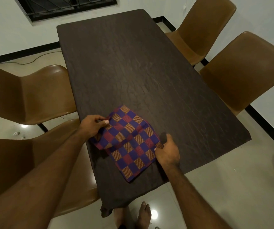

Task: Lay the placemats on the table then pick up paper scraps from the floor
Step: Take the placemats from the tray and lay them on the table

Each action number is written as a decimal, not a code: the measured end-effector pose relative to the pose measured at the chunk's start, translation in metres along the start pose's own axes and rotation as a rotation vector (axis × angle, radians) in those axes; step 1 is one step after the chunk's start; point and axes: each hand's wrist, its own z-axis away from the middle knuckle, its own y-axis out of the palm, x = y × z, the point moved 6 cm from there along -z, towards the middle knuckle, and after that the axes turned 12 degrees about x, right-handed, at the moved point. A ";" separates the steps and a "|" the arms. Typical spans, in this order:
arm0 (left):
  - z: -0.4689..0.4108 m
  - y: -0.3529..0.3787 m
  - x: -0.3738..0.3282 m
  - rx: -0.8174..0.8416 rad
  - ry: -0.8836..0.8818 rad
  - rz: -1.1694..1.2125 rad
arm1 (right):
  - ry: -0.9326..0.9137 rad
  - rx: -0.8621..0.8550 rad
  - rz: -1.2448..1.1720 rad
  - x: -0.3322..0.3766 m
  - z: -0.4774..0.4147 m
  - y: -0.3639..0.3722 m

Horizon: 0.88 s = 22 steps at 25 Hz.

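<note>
We are at the laying step: the purple, red and orange checked cloth placemats (129, 141) sit stacked at the near end of the dark brown table (133, 63), our left hand (92, 124) pinching a corner and our right hand (167, 152) pinching the opposite edge. Next, we judge, one must be peeled off and spread flat.

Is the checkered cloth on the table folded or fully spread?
The checkered cloth is not fully spread: its layers overlap. The left hand pinches a corner, and the right hand pinches the other side.

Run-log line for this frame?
stage: laying placemats on table | left hand: pinches their left corner | right hand: pinches right edge | scraps: on floor
</note>
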 end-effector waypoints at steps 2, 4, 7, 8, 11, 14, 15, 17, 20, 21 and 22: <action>-0.002 0.001 0.009 0.093 -0.084 0.022 | -0.014 -0.019 -0.063 0.000 0.002 -0.002; -0.004 0.004 0.021 0.152 -0.163 -0.022 | -0.042 -0.047 -0.131 -0.001 0.003 -0.005; -0.002 0.001 0.027 0.089 -0.153 0.017 | -0.077 -0.038 -0.313 -0.001 0.003 -0.014; 0.002 -0.001 0.027 0.060 -0.134 0.065 | -0.095 -0.052 -0.341 0.001 0.002 -0.022; 0.026 0.005 0.029 0.033 -0.102 0.230 | -0.183 -0.118 -0.342 0.019 -0.008 -0.060; 0.060 0.039 0.042 0.046 -0.149 0.408 | -0.272 -0.118 -0.265 0.051 -0.028 -0.096; 0.072 0.055 0.048 0.061 -0.173 0.446 | -0.296 -0.100 -0.211 0.065 -0.034 -0.104; 0.091 0.086 0.061 0.112 -0.228 0.479 | -0.330 -0.065 -0.124 0.084 -0.045 -0.107; 0.107 0.123 0.078 0.189 -0.260 0.548 | -0.381 -0.033 -0.034 0.098 -0.053 -0.095; 0.111 0.135 0.079 0.216 -0.257 0.558 | -0.412 -0.029 -0.012 0.102 -0.054 -0.090; 0.115 0.148 0.078 0.246 -0.259 0.564 | -0.446 -0.027 0.006 0.109 -0.055 -0.087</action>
